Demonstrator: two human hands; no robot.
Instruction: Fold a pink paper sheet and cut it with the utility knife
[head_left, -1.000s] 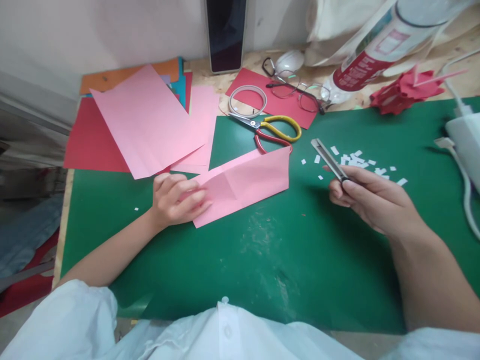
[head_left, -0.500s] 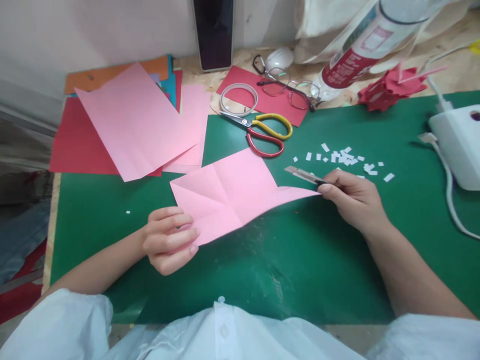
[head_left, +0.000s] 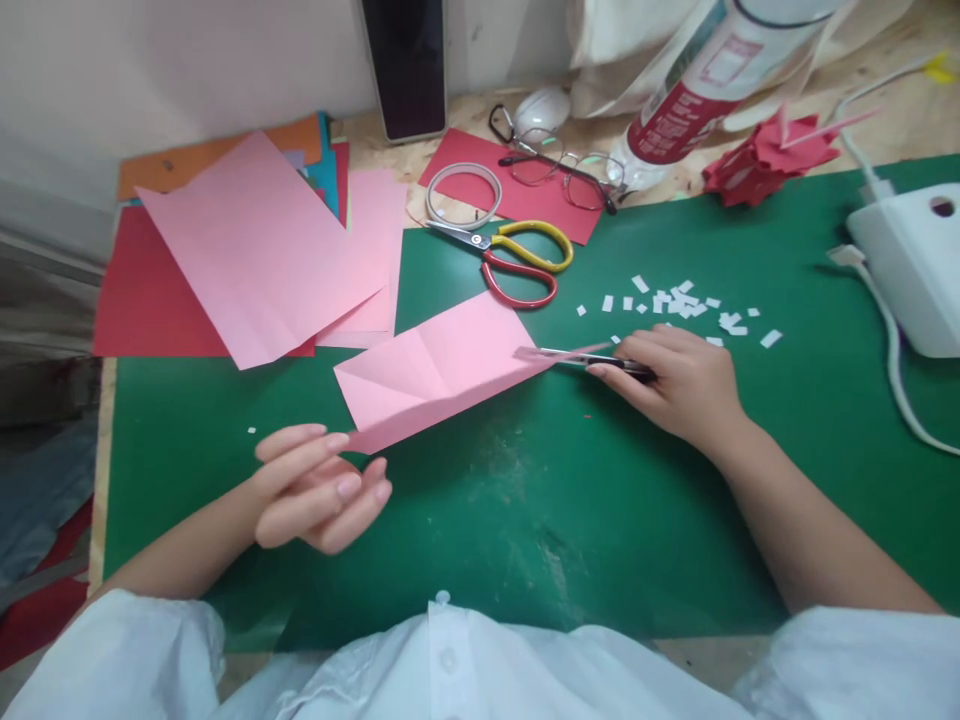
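Observation:
A creased sheet of pink paper (head_left: 442, 360) lies in front of me on the green mat, its near edge raised in a fold. My left hand (head_left: 322, 490) is at the paper's near left corner, fingers spread, with an index fingertip at or almost at the edge; I cannot tell if it touches. In my right hand (head_left: 675, 385) is a utility knife (head_left: 630, 368), its blade pointing left over the paper's right end. A thin raised edge of the paper shows beside the blade.
Scissors (head_left: 517, 258) lie beyond the paper, near a tape roll (head_left: 491, 190) and glasses (head_left: 559, 165). White paper bits (head_left: 679, 302) are scattered past my right hand. Stacked coloured sheets (head_left: 262, 260) are at left, a bottle (head_left: 675, 110) and white power strip (head_left: 911, 270) at right.
The paper's near edge has folded up and away from me. My left hand has loosened and its fingers spread. My right hand moved slightly left, bringing the knife over the paper's right end.

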